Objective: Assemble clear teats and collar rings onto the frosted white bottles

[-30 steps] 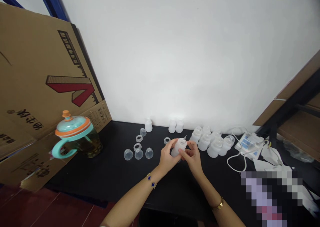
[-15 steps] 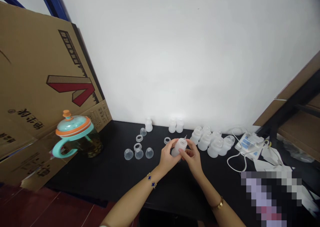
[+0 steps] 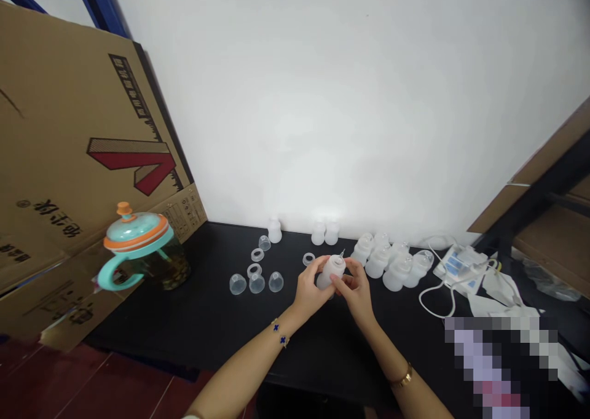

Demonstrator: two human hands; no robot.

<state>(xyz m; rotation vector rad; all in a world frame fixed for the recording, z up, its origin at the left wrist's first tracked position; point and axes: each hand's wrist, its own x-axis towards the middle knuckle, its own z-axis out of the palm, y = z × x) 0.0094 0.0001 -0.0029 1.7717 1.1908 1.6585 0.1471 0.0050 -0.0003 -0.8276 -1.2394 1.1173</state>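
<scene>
A small white bottle (image 3: pixel 328 275) is held upright or nearly so, between two bare hands above the near middle of a black table (image 3: pixel 207 327). By the left hand (image 3: pixel 310 290) the bottle is gripped from the left, its fingers curled closely around the side. By the right hand (image 3: pixel 357 291) it is met from the right, the thumb and bent fingers closed in on the bottle near its neck; some fingertips are hidden. A thin pointed piece shows beside the right fingers, too small to be identified. A blue-and-gold bracelet (image 3: pixel 279 333) is worn on the left wrist, a gold band (image 3: pixel 405 376) on the right.

To the left of the hands, three clear domes (image 3: pixel 257 284) are lined up, with a white ring (image 3: pixel 254 276) just beyond the middle one. A second ring and a smaller dome are set farther back, near a lone white bottle (image 3: pixel 275 231). Two more bottles (image 3: pixel 318 233) are stood side by side at the far edge, by the white wall (image 3: pixel 304 112). At right, a cluster of bottles (image 3: pixel 396 276) is gathered; a white cable (image 3: pixel 436 313) is looped beyond it. A turquoise-and-orange pitcher (image 3: pixel 166 265) is seen at far left.
</scene>
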